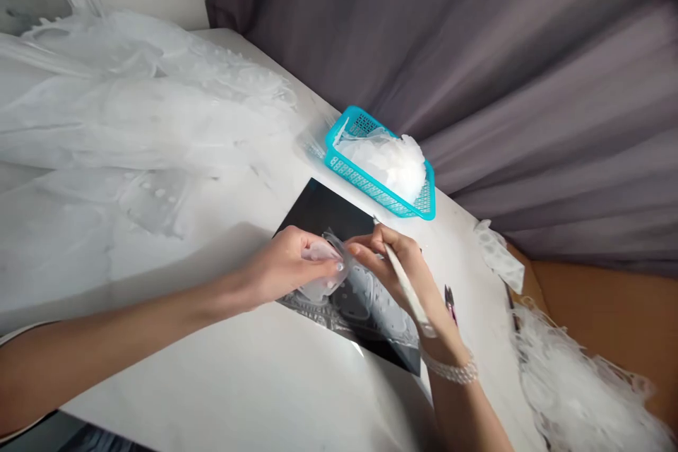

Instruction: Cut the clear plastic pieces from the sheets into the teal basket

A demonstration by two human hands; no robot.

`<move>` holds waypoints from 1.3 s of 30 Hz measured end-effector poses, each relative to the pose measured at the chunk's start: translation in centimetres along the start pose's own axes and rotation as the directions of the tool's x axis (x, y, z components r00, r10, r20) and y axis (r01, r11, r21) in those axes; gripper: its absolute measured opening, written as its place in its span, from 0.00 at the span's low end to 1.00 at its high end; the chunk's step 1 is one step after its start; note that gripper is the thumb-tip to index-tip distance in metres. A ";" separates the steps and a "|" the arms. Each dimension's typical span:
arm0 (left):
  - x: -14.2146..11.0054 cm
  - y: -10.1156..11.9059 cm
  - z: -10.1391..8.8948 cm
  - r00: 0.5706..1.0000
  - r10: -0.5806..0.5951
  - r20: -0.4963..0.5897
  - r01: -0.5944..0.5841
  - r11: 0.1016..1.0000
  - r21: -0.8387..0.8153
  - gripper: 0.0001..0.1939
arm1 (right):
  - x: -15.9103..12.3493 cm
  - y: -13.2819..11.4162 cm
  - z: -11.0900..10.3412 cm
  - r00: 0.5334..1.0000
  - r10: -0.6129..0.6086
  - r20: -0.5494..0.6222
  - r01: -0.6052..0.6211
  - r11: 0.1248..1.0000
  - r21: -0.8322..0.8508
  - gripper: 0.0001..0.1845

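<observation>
My left hand (289,265) is closed, pinching a piece of sheer white fabric (320,282) between thumb and fingers. It hovers over a flat black board (318,208). My right hand (405,265) grips a slim white pen-shaped tool (405,286), whose thin end points up and away past the forefinger. The right fingertips meet the edge of the fabric; whether they also pinch it I cannot tell. Under both hands, a patterned, translucent lace-like strip (365,293) lies on the board.
Behind the board stands a turquoise plastic basket (365,187) holding white fabric pieces (395,159). Sheer white fabric (132,113) covers the table's left side. Small dark-tipped snips (450,304) lie right of my right wrist. White scraps (577,374) pile at the right edge, below a grey curtain (477,85).
</observation>
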State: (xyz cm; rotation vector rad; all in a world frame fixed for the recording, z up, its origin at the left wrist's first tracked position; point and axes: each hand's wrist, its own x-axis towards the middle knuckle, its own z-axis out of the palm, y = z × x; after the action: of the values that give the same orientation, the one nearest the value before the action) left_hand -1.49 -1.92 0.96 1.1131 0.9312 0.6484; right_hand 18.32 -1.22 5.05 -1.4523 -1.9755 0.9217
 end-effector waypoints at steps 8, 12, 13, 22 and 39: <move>-0.6 0.3 -0.1 0.956 0.175 -0.235 -0.121 0.967 0.226 0.11 | -0.2 1.4 2.3 0.975 0.062 -0.213 -0.070 0.997 -0.032 0.21; -0.5 0.8 -0.9 0.935 0.196 -0.297 -0.181 0.981 0.077 0.14 | 0.7 3.5 0.9 0.954 0.067 -0.292 -0.105 0.987 -0.120 0.21; -0.4 0.8 -1.1 0.947 0.189 -0.261 -0.195 0.981 0.004 0.15 | 0.8 3.5 0.5 0.950 0.069 -0.305 -0.111 0.986 -0.123 0.21; -0.2 1.2 -0.9 0.988 0.092 -0.122 -0.130 0.925 -0.358 0.11 | -0.8 -1.1 1.3 0.982 0.128 -0.136 -0.054 0.893 0.447 0.26; 0.1 1.4 -1.0 0.999 0.010 -0.036 -0.029 0.822 -0.568 0.09 | -0.5 -0.6 2.0 0.960 0.214 -0.178 -0.022 0.697 0.717 0.27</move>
State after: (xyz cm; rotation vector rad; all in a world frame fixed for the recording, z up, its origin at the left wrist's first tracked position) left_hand -2.30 -0.87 2.09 0.5730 0.6810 0.8929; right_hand 16.63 -2.29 4.19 -1.1539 -1.1259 1.2995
